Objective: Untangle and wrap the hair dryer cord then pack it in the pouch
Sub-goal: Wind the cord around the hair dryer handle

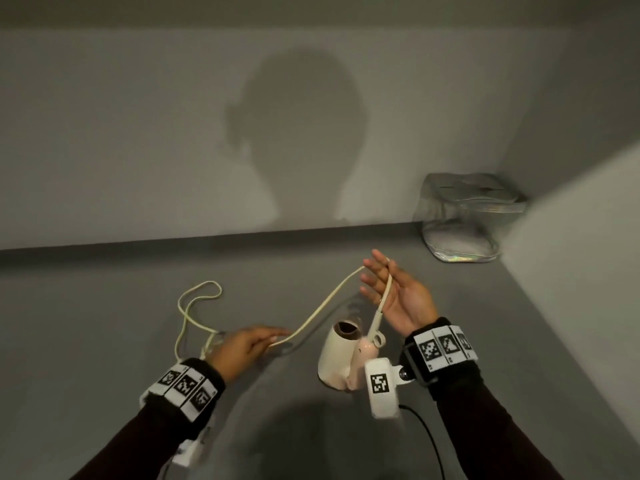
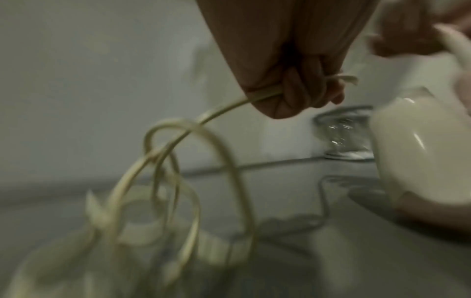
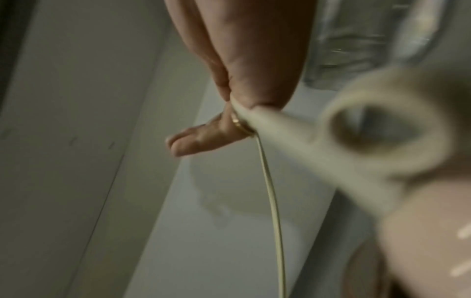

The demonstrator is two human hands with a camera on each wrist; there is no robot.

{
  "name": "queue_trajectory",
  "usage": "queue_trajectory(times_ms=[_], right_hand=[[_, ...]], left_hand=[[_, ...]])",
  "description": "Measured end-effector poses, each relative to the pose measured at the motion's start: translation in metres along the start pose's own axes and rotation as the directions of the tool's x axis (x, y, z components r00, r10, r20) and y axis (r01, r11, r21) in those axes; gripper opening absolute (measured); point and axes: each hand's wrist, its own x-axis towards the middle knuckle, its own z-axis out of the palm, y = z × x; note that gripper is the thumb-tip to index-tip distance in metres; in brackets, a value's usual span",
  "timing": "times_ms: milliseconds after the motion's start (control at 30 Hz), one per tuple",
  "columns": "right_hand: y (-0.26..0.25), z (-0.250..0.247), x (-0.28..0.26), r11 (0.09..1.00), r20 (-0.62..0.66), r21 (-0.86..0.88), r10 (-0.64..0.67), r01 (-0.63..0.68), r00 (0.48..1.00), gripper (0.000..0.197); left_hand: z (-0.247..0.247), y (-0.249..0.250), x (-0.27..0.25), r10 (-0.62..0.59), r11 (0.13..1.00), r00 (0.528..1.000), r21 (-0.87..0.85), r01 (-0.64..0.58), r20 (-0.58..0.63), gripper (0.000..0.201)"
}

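The thin cream hair-dryer cord (image 1: 325,303) slants from the raised right hand (image 1: 398,299), draped over its straight fingers, down-left to the left hand (image 1: 242,348) gripping it nearest the tangled loops on the grey worktop (image 1: 485,341).

Head view looks down over the grey counter (image 1: 450,341); both close wrist views share the clear pouch (image 2: 344,133).

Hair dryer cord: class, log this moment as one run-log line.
stage: untangling | left hand grips cord | right hand lifts cord between fingers | hair dryer on surface | pouch untouched
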Motion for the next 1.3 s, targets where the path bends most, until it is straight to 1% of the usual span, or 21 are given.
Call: queue_trajectory(times_ms=[67, 100, 167, 233, 267, 333, 400, 433, 467, 500, 533, 600, 700, 800, 867, 967, 1033, 1100, 1167, 1233, 1300], right_hand=[[0.007, 0.009, -0.001, 0.998, 0.026, -0.053, 0.044, -0.043, 0.999, 0.031], [0.012, 0.015, -0.001, 0.995, 0.041, -0.087, 0.057, -0.053, 0.998, 0.031], [0.02, 0.027, -0.001, 0.983, 0.068, -0.175, 0.068, -0.055, 0.995, 0.031], [0.027, 0.038, -0.003, 0.962, 0.101, -0.266, 0.084, -0.055, 0.991, 0.03], [0.029, 0.043, -0.005, 0.955, 0.116, -0.291, 0.099, -0.062, 0.988, 0.029], [0.034, 0.05, -0.008, 0.943, 0.14, -0.327, 0.115, -0.064, 0.984, 0.034], [0.038, 0.053, -0.011, 0.929, 0.131, -0.365, 0.116, -0.06, 0.985, 0.039], [0.039, 0.053, -0.012, 0.927, 0.123, -0.37, 0.118, -0.065, 0.985, 0.042], [0.039, 0.052, -0.013, 0.928, 0.121, -0.365, 0.128, -0.076, 0.984, 0.045], [0.037, 0.05, -0.014, 0.931, 0.125, -0.356, 0.137, -0.084, 0.983, 0.046], [0.035, 0.048, -0.014, 0.935, 0.13, -0.343, 0.142, -0.09, 0.981, 0.045], [0.028, 0.042, -0.013, 0.952, 0.144, -0.293, 0.137, -0.09, 0.98, 0.04], [0.016, 0.032, -0.011, 0.971, 0.123, -0.215, 0.138, -0.109, 0.983, 0.036], [0.017, 0.03, -0.015, 0.965, 0.122, -0.222, 0.168, -0.138, 0.978, 0.033], [0.026, 0.035, -0.018, 0.958, 0.148, -0.235, 0.202, -0.164, 0.968, 0.032], [0.036, 0.044, -0.016, 0.958, 0.17, -0.234, 0.211, -0.169, 0.962, 0.034], [0.035, 0.047, -0.012, 0.968, 0.154, -0.206, 0.179, -0.145, 0.972, 0.033], [0.031, 0.047, -0.007, 0.971, 0.117, -0.222, 0.114, -0.085, 0.987, 0.033], [0.029, 0.047, -0.003, 0.961, 0.064, -0.275, 0.028, -0.01, 0.998, 0.033], [0.031, 0.05, -0.001, 0.947, 0.024, -0.319, -0.032, 0.038, 0.999, 0.033], [0.036, 0.054, -0.003, 0.939, 0.026, -0.34, -0.039, 0.046, 0.999, 0.033]], left_hand=[[-0.007, 0.012, -0.004, 0.176, 0.938, 0.977, 0.282, -0.203, 0.118, 0.063], [-0.008, 0.022, -0.002, 0.252, 0.9, 0.957, 0.329, -0.287, 0.146, 0.065], [-0.02, 0.058, 0.004, 0.4, 0.852, 0.91, 0.321, -0.414, 0.113, 0.053], [-0.032, 0.087, 0.017, 0.509, 0.83, 0.861, 0.271, -0.488, -0.01, 0.037], [-0.037, 0.099, 0.027, 0.521, 0.841, 0.848, 0.23, -0.49, -0.097, 0.033], [-0.044, 0.111, 0.047, 0.428, 0.904, 0.871, 0.104, -0.416, -0.239, 0.027], [-0.047, 0.115, 0.062, 0.254, 0.951, 0.909, -0.084, -0.296, -0.331, 0.009], [-0.047, 0.115, 0.067, 0.172, 0.957, 0.92, -0.163, -0.241, -0.352, 0.008], [-0.046, 0.114, 0.072, 0.129, 0.96, 0.918, -0.185, -0.21, -0.375, 0.018], [-0.044, 0.113, 0.075, 0.099, 0.97, 0.924, -0.173, -0.173, -0.369, 0.023], [-0.043, 0.112, 0.077, 0.11, 0.968, 0.934, -0.177, -0.178, -0.34, 0.021], [-0.041, 0.104, 0.076, 0.128, 0.956, 0.968, -0.231, -0.178, -0.216, 0.002], [-0.04, 0.06, 0.062, 0.008, 0.948, 0.994, -0.316, -0.042, -0.109, 0.021], [-0.043, 0.003, 0.037, -0.071, 0.97, 0.992, -0.237, 0.044, -0.106, 0.046], [-0.047, -0.023, 0.026, -0.115, 0.987, 0.985, -0.124, 0.098, -0.132, 0.052], [-0.052, -0.029, 0.023, -0.116, 0.984, 0.977, 0.116, 0.137, -0.177, 0.03], [-0.041, -0.017, 0.025, -0.127, 0.962, 0.987, 0.231, 0.146, -0.096, 0.028], [-0.019, 0.013, 0.016, -0.058, 0.929, 0.993, 0.369, 0.015, 0.105, 0.03], [-0.002, 0.043, 0.005, 0.098, 0.877, 0.965, 0.437, -0.199, 0.242, 0.033], [-0.005, 0.07, -0.005, 0.203, 0.837, 0.945, 0.455, -0.303, 0.255, 0.04], [-0.013, 0.09, -0.005, 0.309, 0.817, 0.928, 0.441, -0.372, 0.211, 0.043]])
